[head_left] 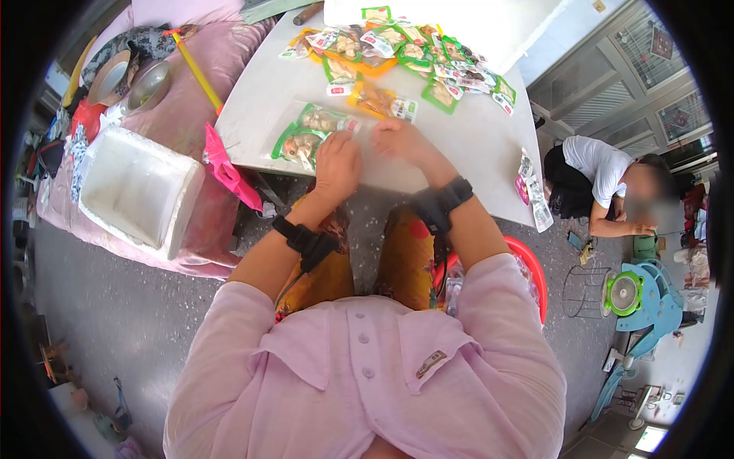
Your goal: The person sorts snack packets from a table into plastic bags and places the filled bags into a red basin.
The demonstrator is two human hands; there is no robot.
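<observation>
- A counter (474, 153) with a smooth, pale top is seen; by its near edge, towards the left corner, two clear, glossy green-edged packets (304, 138) with rounded lumps inside are laid.
- By the left hand (339, 162), the right side of these packets is reached; its fingers are curled close together, but whether plastic is pinched cannot be told.
- The right hand (404, 143) is held just beside, slightly blurred, with fingers bent inwards; whether anything is gripped by them cannot be told.
- Beyond the hands, a flat orange packet (380, 102) is placed, and near the far edge a crinkled, shiny pile of packets (413, 53) is heaped.
- At the near right corner, narrow printed packets (533, 191) are left, overlapping the edge.
</observation>
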